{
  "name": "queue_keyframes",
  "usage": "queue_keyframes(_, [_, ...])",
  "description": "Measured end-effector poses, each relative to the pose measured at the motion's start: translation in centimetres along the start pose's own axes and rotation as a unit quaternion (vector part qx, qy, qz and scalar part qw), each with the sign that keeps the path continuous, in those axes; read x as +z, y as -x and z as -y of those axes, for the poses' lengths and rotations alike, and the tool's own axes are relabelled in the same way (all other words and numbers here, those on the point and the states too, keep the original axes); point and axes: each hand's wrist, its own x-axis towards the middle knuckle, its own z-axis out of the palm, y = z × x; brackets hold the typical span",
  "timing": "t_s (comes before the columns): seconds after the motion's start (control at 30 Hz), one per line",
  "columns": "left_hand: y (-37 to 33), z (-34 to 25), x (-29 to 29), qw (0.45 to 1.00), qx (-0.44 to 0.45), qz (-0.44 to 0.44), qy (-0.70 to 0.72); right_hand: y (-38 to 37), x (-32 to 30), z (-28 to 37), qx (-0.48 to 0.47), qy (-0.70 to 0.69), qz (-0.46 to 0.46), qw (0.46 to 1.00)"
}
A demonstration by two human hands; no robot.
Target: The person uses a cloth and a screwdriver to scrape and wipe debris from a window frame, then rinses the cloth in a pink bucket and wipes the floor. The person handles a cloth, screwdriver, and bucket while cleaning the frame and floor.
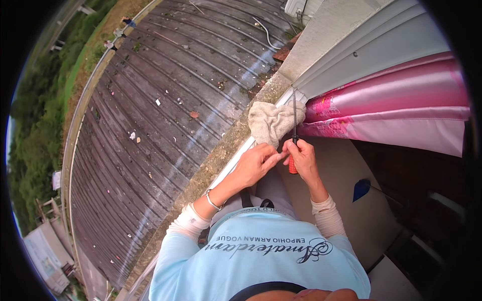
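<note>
My right hand (pixel 302 159) is closed around a screwdriver (pixel 293 164) with a red and black handle. Its long thin shaft points away from me, past the right side of a beige cloth (pixel 271 122). The cloth is bunched over the white window frame (pixel 233 163). Its near end runs down to my left hand (pixel 256 164), whose fingers are pinched together on it, their tips partly hidden. Both hands are close together, the left fingertips almost at the screwdriver handle.
Beyond a rough concrete ledge (pixel 211 165) lies a lower ribbed roof (pixel 150 115) strewn with litter. Pink curtains (pixel 386 100) hang at the right beside a pale window panel (pixel 371 50). Below them is a blue pointed object (pixel 361 189). Distant people (pixel 128 22) stand at the roof's far edge.
</note>
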Motion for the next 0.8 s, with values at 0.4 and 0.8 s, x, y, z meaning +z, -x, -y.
queue_keyframes(0.4, [-9.6,3.6,0.8,0.923,0.153,-0.187,-0.3,3.2,-7.2,-0.4,-0.125,0.277,-0.056,0.951])
queue_keyframes(0.8, [-2.0,-0.3,-2.9,0.97,-0.051,-0.074,0.225,2.0,-11.6,4.0,-0.022,0.22,0.316,0.923])
